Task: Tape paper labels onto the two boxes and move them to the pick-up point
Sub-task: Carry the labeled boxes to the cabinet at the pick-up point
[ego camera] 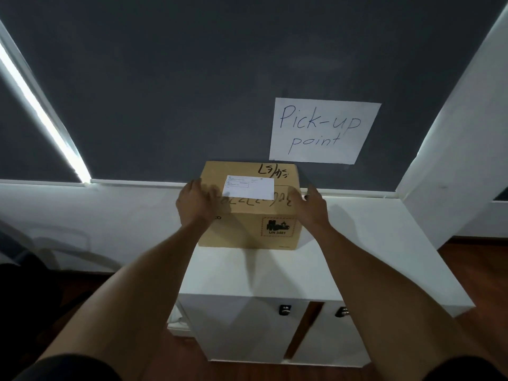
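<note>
A brown cardboard box (247, 224) stands on a white cabinet (264, 273) against the wall, under a paper sign (321, 130) reading "Pick-up point". A white paper label (248, 187) lies on the box's top, among black handwriting. My left hand (193, 203) presses flat against the box's left side with straight fingers. My right hand (310, 204) lies against the box's right side, fingers straight. A black hazard mark with "UN 3481" (277, 226) is printed on the box's front. Only one box is in view.
The white cabinet has two doors with black knobs (284, 310) below its top. A dark grey blind (192, 78) covers the window behind. A white wall corner (453, 174) rises at the right. The floor (472, 257) is dark wood.
</note>
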The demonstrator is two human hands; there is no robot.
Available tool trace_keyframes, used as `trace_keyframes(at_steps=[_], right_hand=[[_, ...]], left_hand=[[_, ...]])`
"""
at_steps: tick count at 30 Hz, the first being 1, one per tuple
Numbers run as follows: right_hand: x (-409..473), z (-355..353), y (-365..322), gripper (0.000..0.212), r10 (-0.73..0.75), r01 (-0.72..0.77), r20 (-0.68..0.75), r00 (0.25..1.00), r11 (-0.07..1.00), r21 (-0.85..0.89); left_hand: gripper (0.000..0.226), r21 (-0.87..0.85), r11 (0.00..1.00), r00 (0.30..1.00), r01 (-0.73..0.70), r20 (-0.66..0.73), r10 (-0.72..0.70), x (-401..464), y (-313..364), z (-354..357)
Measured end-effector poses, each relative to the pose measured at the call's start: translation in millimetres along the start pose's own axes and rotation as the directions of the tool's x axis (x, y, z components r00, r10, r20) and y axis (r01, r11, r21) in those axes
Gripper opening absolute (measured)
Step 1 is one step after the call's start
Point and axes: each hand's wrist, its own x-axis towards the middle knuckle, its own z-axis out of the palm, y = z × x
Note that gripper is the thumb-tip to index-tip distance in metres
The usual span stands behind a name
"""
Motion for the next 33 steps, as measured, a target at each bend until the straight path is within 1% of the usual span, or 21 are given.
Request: trace_keyframes(at_steps=[3, 5, 7, 11, 15, 18, 20, 22, 25, 29, 33], right_hand=[[-2.4, -16.8, -3.0, 0.063, -0.058, 0.055, -0.061, 0.996, 0.997, -0.047], [-4.6, -29.5, -1.0, 0.051, -0.076, 0.068, -0.097, 0.992, 0.994, -0.081], [-10.8, -45.7, 7.5, 0.049, -0.056, 0.048, -0.138, 0.989, 0.997, -0.063], [-34.9, -89.2, 30.8, 0.056, -0.003, -0.005, -0.208, 0.978, 0.999, -0.041], [-66.5, -152.6, 66.1, 0.059, 0.061, -0.069, -0.313, 0.948, 0.997, -0.015], [-97.5, -213.6, 98.3, 0.057, 0.126, -0.132, -0.399, 0.909, 0.991, 0.01], [-119.5, -261.3, 125.4, 0.056, 0.168, -0.175, -0.459, 0.872, 0.984, 0.028], [-145.2, -310.1, 150.8, 0.052, 0.187, -0.211, -0.522, 0.832, 0.977, 0.014], [-186.3, -375.2, 183.4, 0.041, 0.198, -0.25, -0.607, 0.77, 0.968, -0.001], [-245.1, -462.0, 237.0, 0.043, 0.215, -0.301, -0.717, 0.663, 0.954, 0.007], [-313.0, -537.7, 293.6, 0.037, 0.278, -0.418, -0.772, 0.571, 0.908, 0.018]], left_hand=[[0.047, -0.022, 0.998, 0.994, -0.064, 0.092, 0.065, -0.5, 22.0, 6.0], [0.049, -0.072, 0.992, 0.987, -0.106, 0.115, 0.114, -3.8, 41.8, 12.6], [0.049, -0.146, 0.98, 0.974, -0.136, 0.16, 0.159, -12.2, 64.9, 21.2], [0.055, -0.249, 0.952, 0.917, -0.176, 0.309, 0.251, -33.7, 113.5, 45.2], [0.058, -0.307, 0.915, 0.835, -0.26, 0.405, 0.373, -71.0, 174.1, 81.4], [0.058, -0.35, 0.879, 0.752, -0.324, 0.469, 0.464, -117.0, 230.1, 108.0], [0.055, -0.423, 0.843, 0.694, -0.331, 0.497, 0.522, -158.8, 271.6, 122.4], [0.056, -0.503, 0.811, 0.638, -0.301, 0.525, 0.563, -203.9, 312.1, 135.9], [0.057, -0.557, 0.773, 0.57, -0.302, 0.544, 0.615, -268.0, 368.3, 157.1], [0.056, -0.604, 0.725, 0.462, -0.332, 0.566, 0.683, -362.9, 446.4, 182.4], [0.057, -0.662, 0.67, 0.339, -0.335, 0.579, 0.741, -465.6, 514.2, 209.7]])
